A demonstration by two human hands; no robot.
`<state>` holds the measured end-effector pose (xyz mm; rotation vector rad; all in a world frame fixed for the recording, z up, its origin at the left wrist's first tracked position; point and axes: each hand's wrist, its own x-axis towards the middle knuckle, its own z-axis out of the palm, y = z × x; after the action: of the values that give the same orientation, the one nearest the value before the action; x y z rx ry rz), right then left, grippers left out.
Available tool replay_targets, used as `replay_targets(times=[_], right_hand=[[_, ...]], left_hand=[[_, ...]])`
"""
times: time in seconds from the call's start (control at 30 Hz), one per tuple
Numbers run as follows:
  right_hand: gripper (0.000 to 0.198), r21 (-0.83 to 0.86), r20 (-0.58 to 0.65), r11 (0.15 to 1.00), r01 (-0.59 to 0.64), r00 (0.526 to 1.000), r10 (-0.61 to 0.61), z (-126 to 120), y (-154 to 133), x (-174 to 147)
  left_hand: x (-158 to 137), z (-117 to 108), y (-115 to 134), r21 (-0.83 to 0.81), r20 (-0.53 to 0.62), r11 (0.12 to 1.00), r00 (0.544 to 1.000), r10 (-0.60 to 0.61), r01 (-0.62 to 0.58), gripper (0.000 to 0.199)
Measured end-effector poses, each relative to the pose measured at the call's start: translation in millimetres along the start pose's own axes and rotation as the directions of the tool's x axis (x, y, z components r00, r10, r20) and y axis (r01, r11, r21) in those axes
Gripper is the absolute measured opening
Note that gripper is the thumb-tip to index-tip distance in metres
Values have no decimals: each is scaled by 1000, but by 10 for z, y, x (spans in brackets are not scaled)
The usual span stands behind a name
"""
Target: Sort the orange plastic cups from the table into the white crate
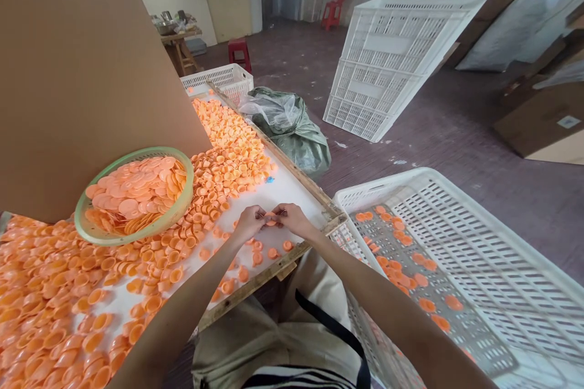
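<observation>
My left hand point(249, 221) and my right hand point(292, 217) meet over the white table top point(278, 191), both pinching one small orange plastic cap point(271, 217) between their fingertips. A large heap of orange caps point(219, 158) covers the table to the left of my hands. A few loose caps point(260, 253) lie just below my wrists. A green round basket point(137, 194) full of flat orange discs rests on the heap.
A white slatted crate point(479, 255) to my right holds scattered orange pieces. A brown cardboard sheet point(82, 73) stands behind the basket. Another white crate point(392, 61) leans upright on the floor, beside a green plastic sack point(292, 127). The table has a wooden rim point(292, 170).
</observation>
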<state>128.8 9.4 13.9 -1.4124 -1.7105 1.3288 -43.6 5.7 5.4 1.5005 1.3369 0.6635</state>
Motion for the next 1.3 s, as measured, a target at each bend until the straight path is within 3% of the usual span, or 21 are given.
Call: replay_targets(times=[0.2, 0.37, 0.63, 0.8, 0.97, 1.1, 1.3], right_hand=[[13, 22, -54, 999, 30, 998, -29, 29, 102, 8], [18, 46, -68, 999, -3, 998, 6, 54, 163, 65], [5, 29, -53, 999, -35, 998, 36, 21, 109, 115], [5, -1, 55, 980, -201, 978, 201, -97, -88, 225], [9, -29, 134, 936, -350, 927, 350, -153, -199, 338], [6, 37, 85, 955, -295, 953, 291, -86, -114, 270], [6, 213, -91, 965, -153, 980, 175, 47, 28, 85]], left_hand=[[27, 27, -42, -121, 27, 992, 999, 35, -32, 29], [76, 23, -38, -108, 39, 994, 999, -12, 16, 23], [113, 8, 96, -62, 53, 994, 995, -90, 93, 14], [204, -28, 209, 38, 99, 978, 973, -209, 206, 10], [302, -56, 165, -29, 160, 969, 958, -237, 244, 9], [260, -29, 102, -55, 123, 976, 971, -204, 212, 10], [163, 38, 30, -43, 36, 993, 994, -106, 107, 20]])
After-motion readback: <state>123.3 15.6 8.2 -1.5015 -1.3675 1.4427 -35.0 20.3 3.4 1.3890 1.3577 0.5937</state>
